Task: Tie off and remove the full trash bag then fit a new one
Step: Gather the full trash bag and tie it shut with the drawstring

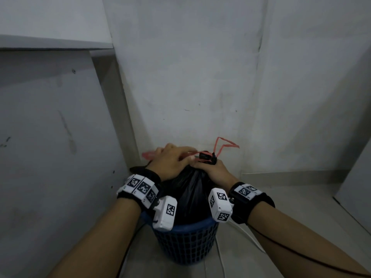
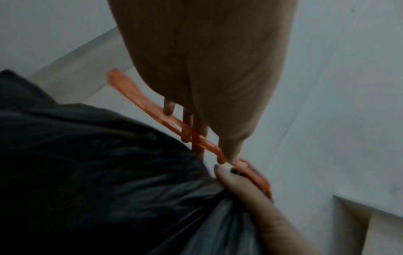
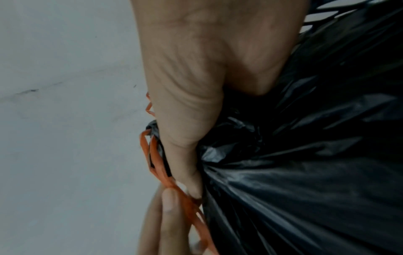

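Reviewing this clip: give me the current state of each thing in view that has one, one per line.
black trash bag: neck gathered shut, body in the basket.
red drawstring: wrapped round the bag's neck, loose ends sticking out.
blue basket: upright on the floor, bag inside.
left hand: pinches the drawstring.
right hand: grips the bag's neck.

Plain indoor corner: scuffed white walls (image 1: 190, 67), tiled floor (image 1: 291, 197), blue basket bin (image 1: 186, 241).

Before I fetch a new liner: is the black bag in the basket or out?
In: black bag sits inside blue basket, neck gathered in right hand.
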